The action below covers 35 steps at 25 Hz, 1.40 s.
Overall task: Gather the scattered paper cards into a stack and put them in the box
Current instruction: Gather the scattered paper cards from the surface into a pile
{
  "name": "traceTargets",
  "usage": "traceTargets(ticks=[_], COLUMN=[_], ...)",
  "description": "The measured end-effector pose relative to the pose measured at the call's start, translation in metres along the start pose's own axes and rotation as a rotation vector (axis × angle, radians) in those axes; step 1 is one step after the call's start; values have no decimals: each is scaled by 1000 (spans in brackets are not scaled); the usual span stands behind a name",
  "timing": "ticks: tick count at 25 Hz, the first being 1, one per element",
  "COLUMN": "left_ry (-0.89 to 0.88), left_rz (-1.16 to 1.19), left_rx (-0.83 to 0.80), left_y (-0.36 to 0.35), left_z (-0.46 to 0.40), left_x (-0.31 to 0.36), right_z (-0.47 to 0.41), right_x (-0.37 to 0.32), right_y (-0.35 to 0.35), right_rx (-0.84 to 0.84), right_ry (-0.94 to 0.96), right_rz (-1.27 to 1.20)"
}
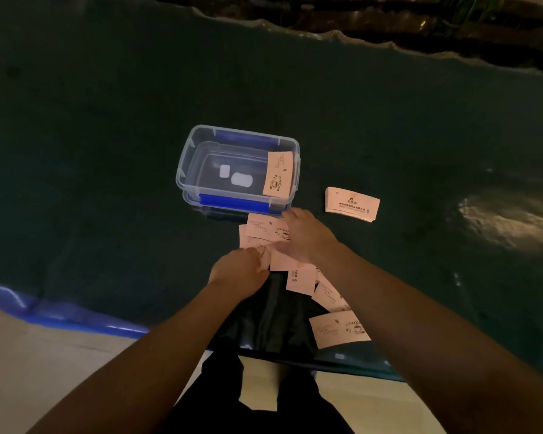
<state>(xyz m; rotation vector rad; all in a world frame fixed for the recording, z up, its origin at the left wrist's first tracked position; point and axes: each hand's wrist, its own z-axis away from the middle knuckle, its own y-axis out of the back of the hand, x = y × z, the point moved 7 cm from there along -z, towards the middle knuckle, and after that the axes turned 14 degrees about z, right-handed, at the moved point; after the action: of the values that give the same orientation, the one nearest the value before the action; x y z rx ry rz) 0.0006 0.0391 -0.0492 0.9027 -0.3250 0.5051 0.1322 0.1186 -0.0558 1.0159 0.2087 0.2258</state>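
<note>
The scattered cards [298, 278] lie in a loose trail on the dark counter [107, 151], running from just in front of the box [237, 167] back toward me and to my right. Most lie flat with their long sides roughly crosswise to me; the nearest card [339, 328] is tilted a little, its long axis rising to the right. One card [279, 173] leans inside the clear box against its right wall, long axis pointing away from me. A neat stack [352, 204] sits on the counter just right of the box, long axis crosswise.

My right hand [306, 234] lies palm down over the cards nearest the box, fingers spread flat and pressing on them, nothing clenched in its grip. My left hand [240, 269] is curled with the fingertips on the edge of a card in the same cluster; whether that grip has pinched the card or only touches it I cannot tell
</note>
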Motion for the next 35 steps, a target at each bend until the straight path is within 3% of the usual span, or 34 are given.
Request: traceTargets(ticks=[16,21,27,31,35], left_ry=[134,177,287,316,329], left_rz=[338,612,952,1070,1135], left_rx=[-37,-59,-33,-46,-48], left_y=[-9,-12,-22,-26,-32], left_z=[-4,-4,-8,-7,-8], left_x=[-9,3,6,11,14], right_z=[-15,-8,-6,-7,-4], right_x=[9,15,21,24,28], right_y=[-10,-21,-31,-29,-23], right_rx=[-79,-161,-139,-200,-132], right_ry=[-51,-65,-93,-73,-103], right_rz=[29,-25,2,-12,-18])
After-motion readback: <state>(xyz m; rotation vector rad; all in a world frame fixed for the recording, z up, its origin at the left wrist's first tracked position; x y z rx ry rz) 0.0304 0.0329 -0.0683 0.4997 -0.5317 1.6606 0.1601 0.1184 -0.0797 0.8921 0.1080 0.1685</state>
